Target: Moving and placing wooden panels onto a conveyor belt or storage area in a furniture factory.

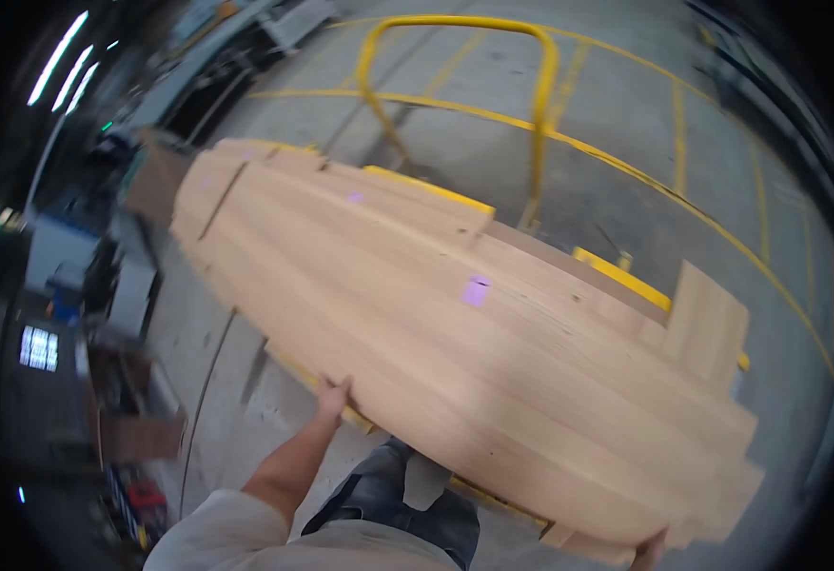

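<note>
A long light-wood board [388, 314] lies across the view from upper left to lower right, on top of other wooden pieces. My left hand [335, 395] grips its near edge left of my body, with finger ends on the top face and the rest partly hidden. Far to the right, my right hand [650, 550] holds the near edge close to the board's right end; only part of it shows at the picture's lower rim. Purple marks [475, 291] show on the wood. A loose wooden piece [707, 328] sticks out beyond the far right edge.
Beneath the wood is a yellow-framed cart [623, 278], its tall yellow handle [455, 21] rising on the far side. Yellow lines [617, 171] cross the grey floor. A brown box [141, 436] stands at left, near a red item [146, 493]. Machinery fills the upper left.
</note>
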The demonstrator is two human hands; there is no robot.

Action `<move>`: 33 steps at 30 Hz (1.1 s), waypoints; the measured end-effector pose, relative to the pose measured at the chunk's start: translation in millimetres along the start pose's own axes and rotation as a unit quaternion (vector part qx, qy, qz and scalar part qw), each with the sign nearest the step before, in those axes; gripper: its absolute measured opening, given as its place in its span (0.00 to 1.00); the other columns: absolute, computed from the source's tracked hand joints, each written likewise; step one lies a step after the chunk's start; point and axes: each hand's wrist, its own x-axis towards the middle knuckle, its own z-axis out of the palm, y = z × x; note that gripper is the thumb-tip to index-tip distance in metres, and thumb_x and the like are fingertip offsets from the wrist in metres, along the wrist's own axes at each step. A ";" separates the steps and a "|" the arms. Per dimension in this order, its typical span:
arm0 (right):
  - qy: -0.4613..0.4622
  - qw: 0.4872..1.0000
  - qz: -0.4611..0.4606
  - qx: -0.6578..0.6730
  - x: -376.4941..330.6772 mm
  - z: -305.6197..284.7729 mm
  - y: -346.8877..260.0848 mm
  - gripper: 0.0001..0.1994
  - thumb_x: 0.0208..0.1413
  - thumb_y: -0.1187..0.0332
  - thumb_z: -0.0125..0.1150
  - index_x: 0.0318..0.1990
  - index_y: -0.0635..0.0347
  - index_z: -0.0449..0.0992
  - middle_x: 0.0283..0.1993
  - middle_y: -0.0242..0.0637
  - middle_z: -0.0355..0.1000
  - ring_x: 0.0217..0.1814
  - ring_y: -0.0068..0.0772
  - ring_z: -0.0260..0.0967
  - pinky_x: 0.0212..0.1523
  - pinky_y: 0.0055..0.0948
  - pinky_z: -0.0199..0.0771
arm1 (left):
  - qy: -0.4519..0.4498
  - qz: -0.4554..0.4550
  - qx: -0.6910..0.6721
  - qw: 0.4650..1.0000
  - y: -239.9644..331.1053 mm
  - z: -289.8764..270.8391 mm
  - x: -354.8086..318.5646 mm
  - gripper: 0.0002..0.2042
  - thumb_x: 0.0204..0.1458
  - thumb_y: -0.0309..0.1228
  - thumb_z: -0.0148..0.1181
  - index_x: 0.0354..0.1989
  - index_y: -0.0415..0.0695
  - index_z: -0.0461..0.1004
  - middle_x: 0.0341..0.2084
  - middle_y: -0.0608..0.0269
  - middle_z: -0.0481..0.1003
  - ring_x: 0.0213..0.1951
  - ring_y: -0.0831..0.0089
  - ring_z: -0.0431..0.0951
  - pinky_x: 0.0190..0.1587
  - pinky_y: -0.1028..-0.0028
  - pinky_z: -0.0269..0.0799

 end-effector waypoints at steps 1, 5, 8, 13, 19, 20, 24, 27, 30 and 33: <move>-0.011 0.999 0.000 -0.045 13.0 23.4 -26.6 0.33 0.68 0.42 0.38 0.66 0.62 0.59 0.61 0.48 0.69 0.63 0.46 0.66 0.64 0.45 0.67 | 0.010 -0.013 -0.041 0.999 2.8 10.9 -12.1 0.29 0.56 0.23 0.61 0.64 0.35 0.55 0.57 0.48 0.69 0.57 0.61 0.71 0.58 0.69 0.68; 0.028 0.984 -0.015 -0.177 15.8 24.9 -84.9 0.30 0.67 0.42 0.41 0.56 0.64 0.66 0.52 0.49 0.72 0.52 0.45 0.69 0.56 0.43 0.71 | -0.018 -0.039 -0.170 0.984 15.6 32.2 -28.7 0.34 0.55 0.13 0.55 0.69 0.38 0.48 0.64 0.50 0.64 0.63 0.61 0.67 0.64 0.69 0.63; 0.082 0.964 -0.022 -0.252 -18.0 14.4 -93.4 0.29 0.66 0.42 0.43 0.48 0.66 0.70 0.45 0.50 0.74 0.44 0.44 0.71 0.50 0.42 0.73 | -0.031 -0.015 -0.178 0.983 22.4 38.5 -38.9 0.37 0.54 0.11 0.53 0.71 0.38 0.44 0.66 0.50 0.62 0.64 0.61 0.65 0.65 0.69 0.62; 0.169 0.915 -0.024 -0.365 -105.1 28.3 -83.6 0.31 0.64 0.43 0.48 0.35 0.69 0.78 0.34 0.51 0.78 0.30 0.43 0.75 0.40 0.40 0.77 | 0.015 0.004 -0.146 0.989 14.7 37.9 -34.9 0.41 0.54 0.12 0.54 0.73 0.39 0.36 0.67 0.48 0.60 0.65 0.61 0.64 0.65 0.69 0.62; 0.292 0.864 -0.119 -0.392 -143.1 28.9 -75.0 0.32 0.63 0.45 0.52 0.23 0.70 0.78 0.24 0.48 0.78 0.19 0.35 0.71 0.30 0.34 0.78 | 0.011 -0.010 -0.122 0.992 20.2 64.5 -35.4 0.45 0.54 0.15 0.58 0.73 0.36 0.32 0.68 0.45 0.57 0.67 0.60 0.61 0.67 0.68 0.60; 0.247 0.888 -0.110 -0.373 -149.5 30.9 -79.4 0.29 0.61 0.47 0.56 0.25 0.69 0.79 0.23 0.48 0.78 0.20 0.36 0.72 0.29 0.35 0.78 | 0.012 -0.010 -0.113 0.993 20.5 58.6 -37.4 0.46 0.54 0.19 0.60 0.73 0.36 0.32 0.70 0.43 0.54 0.68 0.58 0.59 0.68 0.66 0.58; 0.198 0.885 -0.091 -0.413 -123.3 43.7 -88.4 0.28 0.59 0.44 0.57 0.33 0.69 0.80 0.30 0.51 0.77 0.29 0.41 0.73 0.36 0.38 0.75 | 0.060 0.023 0.023 0.998 -28.6 28.4 -3.5 0.50 0.52 0.29 0.67 0.74 0.40 0.33 0.73 0.40 0.43 0.72 0.54 0.51 0.71 0.66 0.50; 0.237 0.834 -0.061 -0.494 -97.6 29.2 -86.5 0.33 0.58 0.39 0.54 0.42 0.68 0.79 0.42 0.56 0.75 0.43 0.48 0.72 0.48 0.41 0.72 | 0.040 -0.042 0.112 0.992 -8.8 42.6 -6.7 0.53 0.50 0.41 0.70 0.75 0.45 0.35 0.74 0.41 0.34 0.75 0.53 0.40 0.73 0.63 0.41; 0.264 0.779 -0.031 -0.567 -73.3 24.6 -85.7 0.40 0.57 0.33 0.50 0.52 0.68 0.78 0.54 0.61 0.73 0.56 0.55 0.71 0.59 0.44 0.68 | 0.031 -0.076 0.128 0.988 6.3 39.0 -9.4 0.51 0.51 0.44 0.68 0.76 0.49 0.37 0.75 0.44 0.33 0.75 0.51 0.36 0.74 0.58 0.34; 0.163 0.696 -0.034 -0.698 -58.5 16.9 -85.1 0.43 0.56 0.32 0.51 0.60 0.69 0.64 0.58 0.60 0.70 0.62 0.54 0.67 0.62 0.42 0.65 | 0.030 -0.078 0.101 0.991 13.3 37.9 -15.6 0.50 0.52 0.48 0.67 0.75 0.46 0.39 0.75 0.45 0.37 0.74 0.46 0.34 0.73 0.55 0.27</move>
